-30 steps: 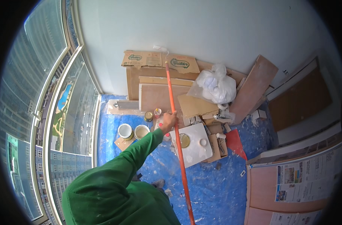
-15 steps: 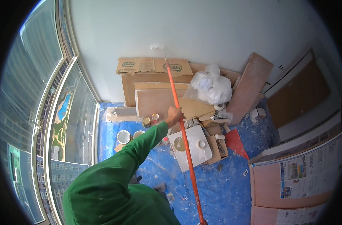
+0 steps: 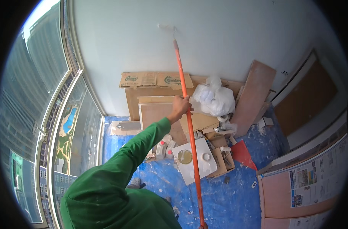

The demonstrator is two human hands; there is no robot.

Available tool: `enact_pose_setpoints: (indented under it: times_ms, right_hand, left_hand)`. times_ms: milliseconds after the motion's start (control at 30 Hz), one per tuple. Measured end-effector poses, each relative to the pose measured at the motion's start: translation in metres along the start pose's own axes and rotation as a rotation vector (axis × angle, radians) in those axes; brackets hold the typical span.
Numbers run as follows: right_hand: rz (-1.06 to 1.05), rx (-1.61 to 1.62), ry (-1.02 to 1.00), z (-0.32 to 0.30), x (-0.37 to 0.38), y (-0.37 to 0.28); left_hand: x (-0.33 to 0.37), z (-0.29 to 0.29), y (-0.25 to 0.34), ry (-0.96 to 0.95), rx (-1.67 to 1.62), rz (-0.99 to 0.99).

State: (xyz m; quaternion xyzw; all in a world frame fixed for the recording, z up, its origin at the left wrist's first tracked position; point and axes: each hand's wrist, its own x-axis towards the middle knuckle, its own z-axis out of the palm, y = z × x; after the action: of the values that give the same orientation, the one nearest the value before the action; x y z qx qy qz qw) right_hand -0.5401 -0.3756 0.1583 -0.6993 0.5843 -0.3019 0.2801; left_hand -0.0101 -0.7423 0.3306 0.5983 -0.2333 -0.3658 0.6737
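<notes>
A long orange pole [image 3: 189, 122] runs from the lower edge up to the pale wall, carrying a paint roller [image 3: 166, 26] with a white sleeve at its far end. The roller lies against the wall above the cardboard. My left hand [image 3: 180, 108], its arm in a green sleeve, is wrapped round the upper half of the pole. At the bottom edge my right hand [image 3: 203, 226] grips the pole's lower end; only a small part of it shows.
Boards and flattened cardboard [image 3: 155, 79] lean on the wall, beside a white plastic bag [image 3: 214, 97]. Nearer are a white board [image 3: 181, 168], an open carton [image 3: 229, 164] and plastic jugs [image 3: 161, 148] on blue floor sheeting [image 3: 227, 202]. Windows [image 3: 82, 126] line the left.
The roller has moved higher up the wall. My left hand has risen with the pole, and my arm now covers the cans and pots on the floor.
</notes>
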Motion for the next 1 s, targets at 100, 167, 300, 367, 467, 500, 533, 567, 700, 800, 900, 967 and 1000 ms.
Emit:
enact_pose_setpoints:
  times_ms: [100,167,300,367,467,500,533,567,700,800,900,967,1000]
  right_hand:
    - [0.095,-0.051,-0.053,0.015,0.005,0.003]
    - [0.044,0.005,0.01,0.022,0.018,-0.018]
    - [-0.015,0.02,0.085,0.022,0.031,-0.02]
    - [-0.04,-0.099,0.073,0.013,0.031,-0.014]
    - [-0.001,-0.195,0.033,-0.003,0.025,-0.004]
    - [0.033,-0.214,0.013,-0.009,0.019,0.0]
    - [0.029,-0.203,0.028,-0.013,0.015,0.005]
    - [0.021,-0.191,0.04,-0.016,0.014,0.011]
    - [0.131,-0.249,-0.049,-0.038,0.004,0.022]
    - [0.21,-0.324,-0.118,-0.052,-0.001,0.012]
    - [0.149,-0.2,-0.057,-0.055,-0.01,0.018]
    - [0.194,-0.247,-0.079,-0.059,-0.01,0.006]
    - [0.215,-0.268,-0.09,-0.061,-0.007,-0.003]
  left_hand:
    - [0.009,0.003,0.023,-0.035,-0.019,0.053]
    - [0.014,0.005,0.037,-0.039,-0.028,0.07]
    - [0.024,0.008,0.032,-0.053,-0.063,0.055]
    - [0.029,0.011,0.009,-0.066,-0.089,0.017]
    - [0.032,0.019,-0.029,-0.059,-0.131,-0.039]
    - [0.028,0.022,-0.042,-0.053,-0.141,-0.064]
    - [0.026,0.022,-0.054,-0.055,-0.143,-0.089]
    - [0.025,0.021,-0.064,-0.053,-0.145,-0.113]
    - [0.02,0.017,-0.112,-0.019,-0.168,-0.193]
    - [0.018,0.015,-0.143,-0.01,-0.16,-0.268]
    - [0.016,0.012,-0.167,0.011,-0.15,-0.335]
    - [0.018,0.009,-0.181,0.021,-0.113,-0.344]
    - [0.02,0.007,-0.189,0.027,-0.094,-0.346]
